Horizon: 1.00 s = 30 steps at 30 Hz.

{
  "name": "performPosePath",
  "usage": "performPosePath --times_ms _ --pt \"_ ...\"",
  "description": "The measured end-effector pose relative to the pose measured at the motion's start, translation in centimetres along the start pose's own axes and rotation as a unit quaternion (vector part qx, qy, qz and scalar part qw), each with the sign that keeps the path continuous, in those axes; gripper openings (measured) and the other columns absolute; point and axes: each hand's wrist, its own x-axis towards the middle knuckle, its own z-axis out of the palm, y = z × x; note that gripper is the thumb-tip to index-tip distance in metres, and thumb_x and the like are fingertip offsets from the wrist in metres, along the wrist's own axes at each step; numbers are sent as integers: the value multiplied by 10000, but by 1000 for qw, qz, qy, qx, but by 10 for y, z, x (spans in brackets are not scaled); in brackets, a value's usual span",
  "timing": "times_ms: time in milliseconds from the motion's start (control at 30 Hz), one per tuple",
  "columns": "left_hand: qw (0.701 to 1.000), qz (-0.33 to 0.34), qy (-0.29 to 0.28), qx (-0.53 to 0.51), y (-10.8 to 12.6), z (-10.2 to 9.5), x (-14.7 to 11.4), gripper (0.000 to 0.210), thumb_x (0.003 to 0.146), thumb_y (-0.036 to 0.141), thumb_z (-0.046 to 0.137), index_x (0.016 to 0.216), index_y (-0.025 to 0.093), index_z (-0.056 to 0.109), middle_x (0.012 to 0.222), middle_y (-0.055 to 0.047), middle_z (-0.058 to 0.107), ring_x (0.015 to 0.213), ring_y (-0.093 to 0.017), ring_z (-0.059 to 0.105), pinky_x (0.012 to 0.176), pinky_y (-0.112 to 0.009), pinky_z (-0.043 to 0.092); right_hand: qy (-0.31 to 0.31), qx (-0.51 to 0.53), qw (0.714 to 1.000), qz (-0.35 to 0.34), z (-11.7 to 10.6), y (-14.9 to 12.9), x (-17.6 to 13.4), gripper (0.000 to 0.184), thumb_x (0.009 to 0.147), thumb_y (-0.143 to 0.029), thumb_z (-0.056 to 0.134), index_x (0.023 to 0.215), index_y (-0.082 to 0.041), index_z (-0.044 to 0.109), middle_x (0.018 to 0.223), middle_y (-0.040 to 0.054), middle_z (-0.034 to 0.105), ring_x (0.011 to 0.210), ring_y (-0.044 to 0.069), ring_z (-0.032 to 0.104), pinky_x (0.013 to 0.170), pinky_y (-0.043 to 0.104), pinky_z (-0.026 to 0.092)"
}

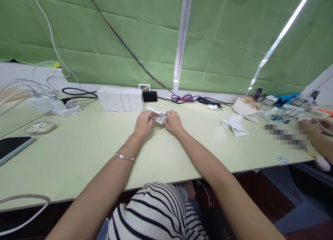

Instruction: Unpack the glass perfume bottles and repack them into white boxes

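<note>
A small white box (pixel 161 120) with its lid raised is held between both hands above the middle of the table. My left hand (pixel 144 123) has its fingers closed on the box's left side, by the lifted flap. On the other side, my right hand (pixel 173 122) grips the right end with fingers bent round it. Something dark shows inside the box, too small to make out. Just behind and to the left stands a row of several white boxes (pixel 122 100), upright and side by side. A black phone (pixel 150 96) lies next to that row.
Crumpled white paper (pixel 235 125) lies right of my hands. A power strip (pixel 65 108) with tangled cables and a phone (pixel 15 146) occupy the left. Bundled cables (pixel 208 101) run along the back. At far right, another person's hand (pixel 309 129) is near bags and clutter.
</note>
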Motion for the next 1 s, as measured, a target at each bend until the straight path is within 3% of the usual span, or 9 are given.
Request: performPosePath --times_ms 167,467,700,900,1000 --pt "989 39 -42 135 -4 -3 1 384 724 66 387 955 235 643 1017 -38 677 1043 -258 499 934 -400 330 2 4 1000 10 0 -3 -1 362 745 -153 533 1104 -163 487 1128 121 501 1026 267 432 828 379 446" --pt "984 -6 -51 168 -3 -8 3 249 853 284 381 880 219 620 905 -74 681 911 -261 540 887 -424 309 28 -15 999 -21 -1 -12 -4 368 722 -116 518 1087 -161 507 1118 125 505 1035 273 419 811 388 454" --pt "964 19 -149 220 -7 -3 0 327 856 309 370 781 226 677 862 -89 698 978 -280 560 873 -403 333 31 24 999 35 1 -2 -2 394 715 -130 532 1106 -160 493 1116 127 493 1024 263 413 822 367 460" --pt "971 -31 -113 210 -1 1 0 359 879 416 358 948 192 629 806 -95 698 826 -283 629 794 -387 374 17 38 999 14 0 12 0 413 722 -101 512 1129 -170 498 1128 118 489 1044 258 415 814 349 455" --pt "970 -64 -101 211 -1 0 1 307 842 397 414 835 186 637 815 -112 699 843 -307 635 802 -402 371 11 1 999 -34 -4 10 0 408 740 -149 540 1147 -160 512 1122 127 504 1023 272 430 818 369 436"
